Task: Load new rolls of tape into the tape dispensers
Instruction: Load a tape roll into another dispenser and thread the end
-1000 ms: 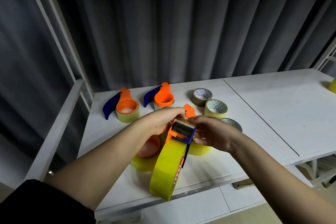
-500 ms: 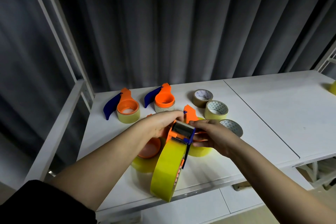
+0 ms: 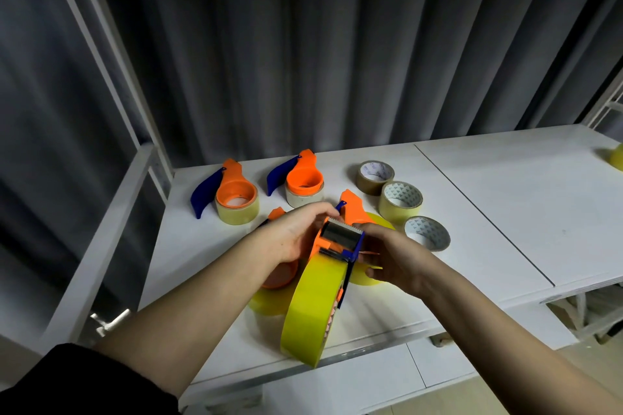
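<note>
Nearest, above the desk (image 3: 472, 246) edge, a yellow tape roll (image 3: 313, 307) sits in an orange dispenser (image 3: 338, 242). The left hand (image 3: 296, 236) grips its left side; the right hand (image 3: 391, 259) pinches its right. Beneath, two more dispensers are mostly hidden. Farther off stand two loaded dispensers (image 3: 236, 199) and three spare rolls (image 3: 401, 199).

Both hands, left hand (image 3: 296, 239) and right hand (image 3: 394, 259), grip an orange tape dispenser (image 3: 340, 242) holding a yellow roll (image 3: 312, 310); spare rolls (image 3: 401, 200) at two o'clock.

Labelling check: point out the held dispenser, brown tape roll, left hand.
held dispenser (image 3: 340, 236): head view, on its metal roller.
brown tape roll (image 3: 368, 186): head view, on its outer side.
left hand (image 3: 296, 234): head view, on its back.
</note>
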{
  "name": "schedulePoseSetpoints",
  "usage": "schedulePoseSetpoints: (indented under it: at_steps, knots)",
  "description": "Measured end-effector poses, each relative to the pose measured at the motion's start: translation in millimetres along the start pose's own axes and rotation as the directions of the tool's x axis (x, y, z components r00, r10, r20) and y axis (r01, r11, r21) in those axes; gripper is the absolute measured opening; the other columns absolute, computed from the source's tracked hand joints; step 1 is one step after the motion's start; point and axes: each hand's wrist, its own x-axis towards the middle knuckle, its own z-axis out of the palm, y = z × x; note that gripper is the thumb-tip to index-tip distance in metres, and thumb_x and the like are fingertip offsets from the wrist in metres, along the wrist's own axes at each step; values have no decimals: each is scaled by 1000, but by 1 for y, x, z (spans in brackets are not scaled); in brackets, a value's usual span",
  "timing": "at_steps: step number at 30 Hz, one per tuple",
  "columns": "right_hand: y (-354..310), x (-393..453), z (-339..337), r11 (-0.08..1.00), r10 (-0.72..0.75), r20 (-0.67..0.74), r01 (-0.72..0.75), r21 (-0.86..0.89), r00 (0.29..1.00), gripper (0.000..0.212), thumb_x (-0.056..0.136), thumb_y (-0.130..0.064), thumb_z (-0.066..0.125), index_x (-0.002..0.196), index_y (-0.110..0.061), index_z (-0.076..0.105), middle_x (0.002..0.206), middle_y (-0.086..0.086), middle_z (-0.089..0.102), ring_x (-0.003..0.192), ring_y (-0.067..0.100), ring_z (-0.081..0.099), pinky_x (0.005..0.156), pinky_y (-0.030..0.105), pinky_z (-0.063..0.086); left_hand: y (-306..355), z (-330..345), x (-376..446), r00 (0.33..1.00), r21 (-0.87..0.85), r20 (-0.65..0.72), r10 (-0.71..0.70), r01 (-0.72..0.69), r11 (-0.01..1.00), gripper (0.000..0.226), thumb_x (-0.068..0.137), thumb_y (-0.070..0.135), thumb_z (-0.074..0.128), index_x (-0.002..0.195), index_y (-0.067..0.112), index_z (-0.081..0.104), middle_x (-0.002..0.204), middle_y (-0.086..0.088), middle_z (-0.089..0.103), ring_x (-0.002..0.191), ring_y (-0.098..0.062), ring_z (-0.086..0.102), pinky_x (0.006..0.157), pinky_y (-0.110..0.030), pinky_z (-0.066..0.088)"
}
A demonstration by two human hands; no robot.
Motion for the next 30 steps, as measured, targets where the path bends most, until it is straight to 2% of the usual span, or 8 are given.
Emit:
schedulePoseSetpoints:
  at_steps: [7,11,16,20,23,25,28,30]
  knots:
    - [15,3,9,977,-109,-2,108,184,994,6,92,-22,51,90,-22,57,76,-3,61,67,9,54,61,24,35,-12,-3,0,986,45,-133,101,-96,994,32,83,42,57,96,15,69,92,-12,72,96,-29,67,101,-44,46]
    - [25,2,21,926,-225,-79,238,294,971,19,96,-26,49,88,-20,66,83,-3,69,72,8,63,64,24,41,-23,-3,-1,964,42,-201,172,-167,985,51,71,50,61,111,19,66,96,-9,74,96,-27,69,100,-46,47]
    - [39,3,27,877,-260,-148,297,376,954,31,99,-37,42,97,-21,69,95,-1,74,92,17,65,87,34,44,-33,-2,-4,941,-15,-279,192,-205,979,59,70,54,62,118,20,60,97,-8,73,97,-26,67,98,-47,47]
    - [48,1,27,845,-304,-153,340,412,940,45,101,-34,34,85,-21,74,85,-5,73,80,14,59,78,32,38,-31,2,-10,914,47,-320,250,-249,967,24,95,37,50,108,17,55,85,-4,67,81,-17,63,75,-30,49]
    - [51,1,26,838,-311,-159,349,418,937,48,101,-34,32,83,-21,75,83,-5,73,79,14,57,78,32,37,-29,2,-20,904,82,-330,271,-258,963,36,91,44,50,110,16,59,93,-5,70,95,-21,65,94,-40,48]
    - [51,2,25,843,-310,-169,353,406,936,43,101,-35,31,90,-21,70,82,-6,73,78,13,57,77,32,38,-33,-2,-26,867,139,-329,375,-348,927,27,91,40,51,106,22,64,106,-1,69,105,-19,62,101,-42,45]
    - [53,6,24,845,-332,-189,381,376,924,42,100,-43,31,102,-18,65,91,-4,71,83,13,61,78,31,41,-50,-6,-43,774,344,-322,545,-441,829,10,95,27,51,97,32,59,107,8,64,104,-10,59,92,-26,46]
    - [53,6,24,859,-350,-194,397,323,916,48,99,-49,27,120,-22,60,110,-3,70,98,15,62,85,32,43,-65,-4,-53,773,454,-279,569,-416,788,6,93,29,54,96,33,55,104,10,61,101,-7,57,84,-21,44]
